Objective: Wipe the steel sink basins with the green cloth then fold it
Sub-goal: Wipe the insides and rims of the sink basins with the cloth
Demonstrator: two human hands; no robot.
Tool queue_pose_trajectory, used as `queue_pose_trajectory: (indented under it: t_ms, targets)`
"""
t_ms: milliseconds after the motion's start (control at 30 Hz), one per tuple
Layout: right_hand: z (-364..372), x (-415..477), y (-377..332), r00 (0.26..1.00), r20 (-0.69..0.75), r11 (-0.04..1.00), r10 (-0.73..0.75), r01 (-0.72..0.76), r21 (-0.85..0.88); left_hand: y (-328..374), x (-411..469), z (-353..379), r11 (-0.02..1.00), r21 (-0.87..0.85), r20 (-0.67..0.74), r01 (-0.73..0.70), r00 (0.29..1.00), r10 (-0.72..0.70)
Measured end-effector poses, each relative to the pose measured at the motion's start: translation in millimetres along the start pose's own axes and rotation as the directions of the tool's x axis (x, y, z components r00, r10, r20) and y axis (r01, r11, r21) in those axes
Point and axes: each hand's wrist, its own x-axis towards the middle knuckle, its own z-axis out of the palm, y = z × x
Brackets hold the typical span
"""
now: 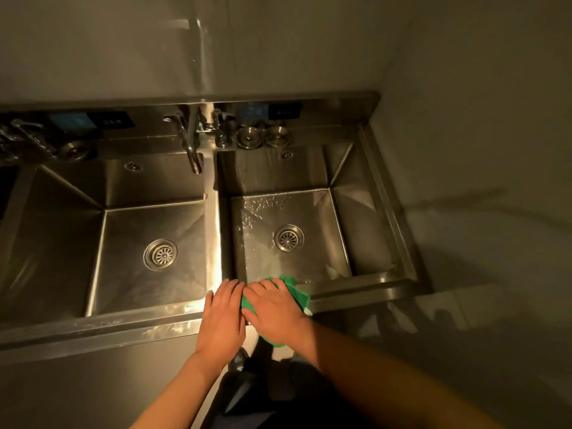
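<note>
A dull stainless steel double sink unit (123, 323) fills a dim corner with plain grey walls (464, 88) behind it and to its right, lit in a yellowish cast. The curved steel tap (192, 153) stands on the back ledge over the divider between the basins. Below and left of the tap lies the dry-looking left basin (139, 224) with its round slotted drain strainer (160, 254). Below and right of the tap is the right basin (322, 243), its floor streaked with water around a second round drain strainer (289, 238).

Just right of the tap two round steel plug caps (249, 137) sit side by side on the ledge. A blue-and-black label (268, 111) is on the splashback above them. Left of the tap is a matching label (91, 121), a third steel cap (72, 150), and crumpled clear plastic film (18, 139) at the far edge.

Straight down from the tap, on the front rim, the left hand (223, 317) lies flat, fingers straight and close together, holding nothing. Touching it on the right, the right hand (274, 311) presses its straight, slightly spread fingers onto the crumpled green cloth (295, 291), which lies over the front rim of the right basin with one corner hanging down the front. Nearer than the rim, dark trousers and a dark shoe (240, 359) show over the floor.
</note>
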Motion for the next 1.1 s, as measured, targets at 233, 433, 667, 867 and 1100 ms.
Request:
queue_pose_trajectory:
  t_ms: [233, 433, 667, 867, 1100]
  targets:
    - [-17.2, -40.3, 77.0, 0.997, 0.002, 0.997, 0.074, -0.074, 0.031, 60.7, 35.2, 27.1, 0.999, 0.042, 0.111, -0.007, 0.994, 0.002]
    - [-30.5, -78.3, 143.9, 0.98, -0.024, 0.981, 0.195, -0.196, -0.01, 90.9, 64.9, 46.0, 0.983, 0.186, 0.139, 0.01, 0.99, -0.036]
    - [-49.5, -117.6, 208.9, 0.923, -0.028, 0.923, 0.383, -0.381, 0.053, 98.5, 72.4, 43.4, 0.977, 0.213, 0.158, 0.021, 0.986, -0.055]
    - [-58.6, -124.5, 237.0, 0.917, -0.02, 0.914, 0.398, -0.398, -0.078, 108.5, 89.5, 44.2, 0.968, 0.215, 0.246, 0.132, 0.952, -0.185]
    - [-88.1, -98.5, 245.3, 0.895, -0.158, 0.902, 0.416, -0.428, -0.05, 114.7, 118.6, 55.5, 0.966, 0.194, 0.415, 0.172, 0.878, -0.24]
